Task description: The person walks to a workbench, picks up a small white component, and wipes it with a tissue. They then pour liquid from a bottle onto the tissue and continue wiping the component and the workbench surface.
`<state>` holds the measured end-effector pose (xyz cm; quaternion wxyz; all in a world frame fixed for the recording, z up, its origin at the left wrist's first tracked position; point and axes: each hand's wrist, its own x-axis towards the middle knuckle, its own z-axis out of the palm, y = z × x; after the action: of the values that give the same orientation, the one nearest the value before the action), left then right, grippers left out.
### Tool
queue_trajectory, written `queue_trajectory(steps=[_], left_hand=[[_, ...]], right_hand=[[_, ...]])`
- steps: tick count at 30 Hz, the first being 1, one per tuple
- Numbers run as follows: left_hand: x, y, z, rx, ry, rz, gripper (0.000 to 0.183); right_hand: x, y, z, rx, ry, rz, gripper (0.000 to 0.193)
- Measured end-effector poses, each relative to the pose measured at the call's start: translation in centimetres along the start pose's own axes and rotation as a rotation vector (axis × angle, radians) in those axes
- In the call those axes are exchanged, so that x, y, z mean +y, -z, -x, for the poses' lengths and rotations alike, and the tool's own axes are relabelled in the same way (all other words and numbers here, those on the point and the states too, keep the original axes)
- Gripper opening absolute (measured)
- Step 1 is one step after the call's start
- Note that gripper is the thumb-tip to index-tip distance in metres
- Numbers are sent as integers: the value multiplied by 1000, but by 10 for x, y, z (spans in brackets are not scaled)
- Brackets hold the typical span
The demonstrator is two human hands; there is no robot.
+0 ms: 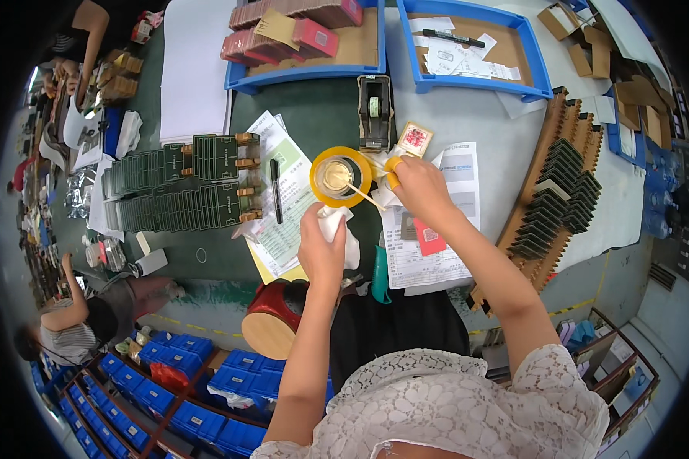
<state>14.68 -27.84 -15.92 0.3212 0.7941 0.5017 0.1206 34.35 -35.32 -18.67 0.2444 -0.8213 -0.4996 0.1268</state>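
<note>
– Where's the stick?
– Right hand [419, 186] pinches a thin stick [357, 193], tip in the yellow cup [340, 177] mid-surface. Light, snappable; hold its near end.
– Left?
– Left hand [321, 249] clenches a soft white cloth [337, 222].

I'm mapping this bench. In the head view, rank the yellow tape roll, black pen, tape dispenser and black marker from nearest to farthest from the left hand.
From the left hand:
1. Yellow tape roll, just above it.
2. Black pen, up and to its left, on the papers.
3. Tape dispenser, farther up, behind the roll.
4. Black marker, in the far right blue tray.
</note>
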Motion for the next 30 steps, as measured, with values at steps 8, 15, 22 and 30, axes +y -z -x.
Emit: queue_trajectory(steps=[8,15,22,30], left_hand=[[6,-32,9,-54,-208,-231,49],[5,-49,4,109,-193,-202,33],[5,-43,2,27,-137,-197,31],[11,-30,8,-23,-126,-140,33]], right_hand=[[-5,1,4,-48,-20,-56,9],[-3,10,17,-108,-38,7,13],[26,31,10,128,-179,27,15],[28,99,20,330,-286,-500,19]])
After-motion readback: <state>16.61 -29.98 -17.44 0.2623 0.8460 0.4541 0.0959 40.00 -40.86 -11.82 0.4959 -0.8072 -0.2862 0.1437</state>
